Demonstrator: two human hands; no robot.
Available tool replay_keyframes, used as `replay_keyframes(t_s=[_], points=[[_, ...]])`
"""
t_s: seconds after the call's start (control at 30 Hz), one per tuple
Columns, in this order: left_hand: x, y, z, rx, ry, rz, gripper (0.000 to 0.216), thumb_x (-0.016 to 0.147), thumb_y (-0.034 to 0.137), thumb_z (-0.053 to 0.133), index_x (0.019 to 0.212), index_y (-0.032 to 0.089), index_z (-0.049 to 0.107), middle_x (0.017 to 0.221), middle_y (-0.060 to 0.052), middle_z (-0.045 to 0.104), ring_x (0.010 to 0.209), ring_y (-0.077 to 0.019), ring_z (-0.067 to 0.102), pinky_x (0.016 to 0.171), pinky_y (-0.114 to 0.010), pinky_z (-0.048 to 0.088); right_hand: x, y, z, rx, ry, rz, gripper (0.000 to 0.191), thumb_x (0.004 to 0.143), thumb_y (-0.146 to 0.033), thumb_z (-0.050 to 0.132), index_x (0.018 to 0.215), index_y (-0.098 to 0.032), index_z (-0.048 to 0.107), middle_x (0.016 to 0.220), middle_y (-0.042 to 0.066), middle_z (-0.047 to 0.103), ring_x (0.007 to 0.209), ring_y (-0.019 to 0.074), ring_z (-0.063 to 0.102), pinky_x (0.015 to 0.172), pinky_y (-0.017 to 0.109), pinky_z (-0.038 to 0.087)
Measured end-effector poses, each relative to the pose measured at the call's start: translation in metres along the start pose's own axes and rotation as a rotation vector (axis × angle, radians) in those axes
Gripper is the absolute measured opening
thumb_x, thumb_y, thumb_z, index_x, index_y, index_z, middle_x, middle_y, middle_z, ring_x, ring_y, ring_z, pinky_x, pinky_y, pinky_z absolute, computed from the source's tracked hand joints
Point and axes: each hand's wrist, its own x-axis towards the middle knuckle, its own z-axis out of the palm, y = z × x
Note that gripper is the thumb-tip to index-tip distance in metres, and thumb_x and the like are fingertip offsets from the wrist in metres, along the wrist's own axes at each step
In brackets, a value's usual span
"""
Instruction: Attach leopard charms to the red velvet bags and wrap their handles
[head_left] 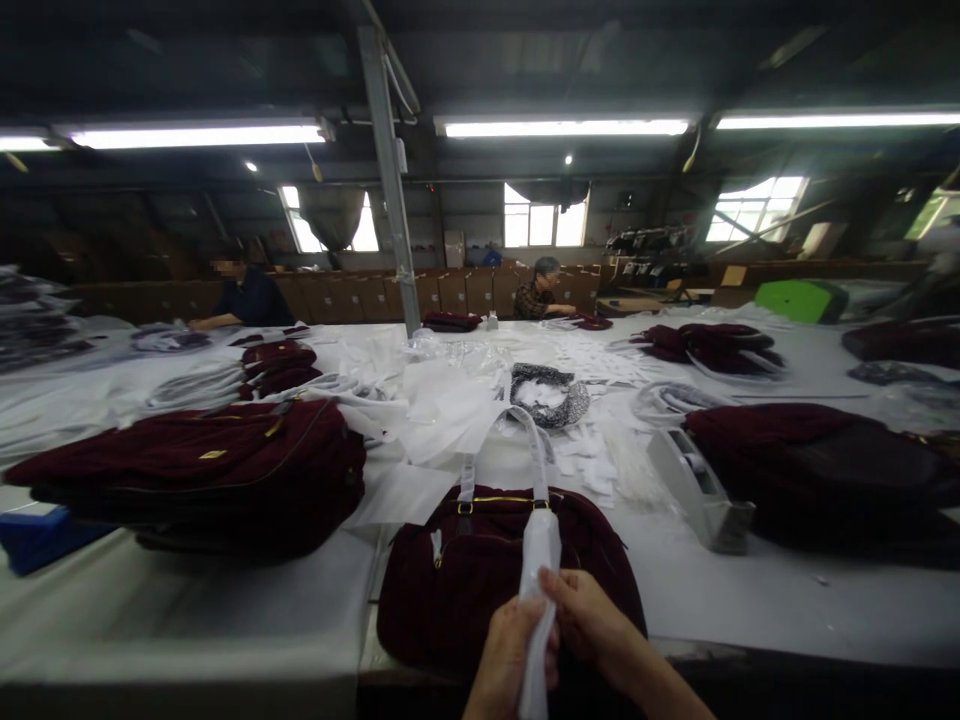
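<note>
A dark maroon bag point(442, 610) with gold zips and fittings sits at the near table edge in front of me. Its far handle point(538, 445) arches up behind it, covered in pale wrapping. A strip-like strap in white wrapping point(540, 545) runs from the bag's top down toward me. My left hand point(510, 650) is closed round this wrapped strap low down. Just above it on the right, my right hand point(589, 610) pinches the wrapping between thumb and fingers. Parts of the fingers of both hands are hidden behind the strap.
Stacked maroon bags point(202, 480) lie at left, another maroon bag point(817, 470) at right. Beside that stands a grey tape dispenser point(701, 495). White sheets point(450, 400) and a black-and-white ring-shaped bundle point(551, 395) lie beyond. One person point(544, 290) works across the table, another point(251, 295) farther left.
</note>
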Motion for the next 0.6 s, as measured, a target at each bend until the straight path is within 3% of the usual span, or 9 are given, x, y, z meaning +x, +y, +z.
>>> replay_keyframes(t_s=[0.1, 0.23, 0.37, 0.43, 0.53, 0.6], points=[[-0.003, 0.014, 0.011, -0.352, -0.126, -0.259, 0.031, 0.064, 0.035, 0.072, 0.063, 0.009, 0.054, 0.048, 0.005, 0.047, 0.034, 0.0008, 0.034, 0.033, -0.011, 0.025, -0.003, 0.0, 0.006, 0.336, -0.012, -0.014, 0.053, 0.065, -0.064, 0.065, 0.077, -0.017, 0.046, 0.056, -0.004, 0.046, 0.044, 0.0057, 0.04, 0.04, 0.016, 0.031], [-0.005, 0.019, 0.011, -0.633, -0.258, -0.435, 0.021, 0.066, 0.022, 0.07, 0.072, 0.006, 0.058, 0.05, 0.006, 0.044, 0.035, 0.0029, 0.034, 0.034, -0.007, 0.023, -0.004, 0.01, 0.005, 0.457, -0.051, 0.014, 0.058, 0.056, -0.067, 0.069, 0.075, -0.017, 0.047, 0.064, -0.002, 0.046, 0.057, 0.0095, 0.046, 0.052, 0.019, 0.04], [0.008, 0.004, -0.003, -0.564, -0.248, -0.469, 0.018, 0.071, 0.025, 0.066, 0.067, 0.009, 0.06, 0.044, 0.007, 0.039, 0.029, 0.0021, 0.024, 0.03, -0.011, 0.019, -0.001, 0.016, 0.0, 0.416, -0.099, -0.046, 0.063, 0.05, -0.069, 0.071, 0.075, -0.015, 0.05, 0.069, 0.0, 0.048, 0.064, 0.0104, 0.046, 0.06, 0.02, 0.042], [0.012, -0.002, -0.012, -0.499, -0.282, -0.44, 0.02, 0.074, 0.028, 0.064, 0.066, 0.011, 0.06, 0.041, 0.008, 0.036, 0.028, 0.0009, 0.022, 0.031, -0.013, 0.021, 0.002, 0.015, -0.001, 0.383, -0.166, -0.102, 0.062, 0.05, -0.067, 0.073, 0.071, -0.013, 0.048, 0.065, -0.002, 0.044, 0.058, 0.0075, 0.04, 0.053, 0.017, 0.037], [0.006, -0.001, -0.023, -0.335, -0.321, -0.377, 0.02, 0.079, 0.03, 0.058, 0.069, 0.013, 0.06, 0.042, 0.007, 0.034, 0.031, -0.002, 0.028, 0.036, -0.016, 0.027, 0.006, 0.014, -0.002, 0.318, -0.294, -0.147, 0.06, 0.053, -0.064, 0.073, 0.066, -0.013, 0.044, 0.058, -0.004, 0.038, 0.049, 0.0034, 0.032, 0.043, 0.014, 0.026], [-0.005, 0.005, -0.028, -0.176, -0.256, -0.329, 0.02, 0.082, 0.03, 0.053, 0.072, 0.014, 0.06, 0.044, 0.005, 0.038, 0.035, -0.0044, 0.036, 0.038, -0.017, 0.031, 0.006, 0.015, -0.002, 0.248, -0.334, -0.154, 0.057, 0.058, -0.062, 0.072, 0.067, -0.012, 0.047, 0.057, -0.004, 0.041, 0.045, 0.0022, 0.032, 0.039, 0.014, 0.024]])
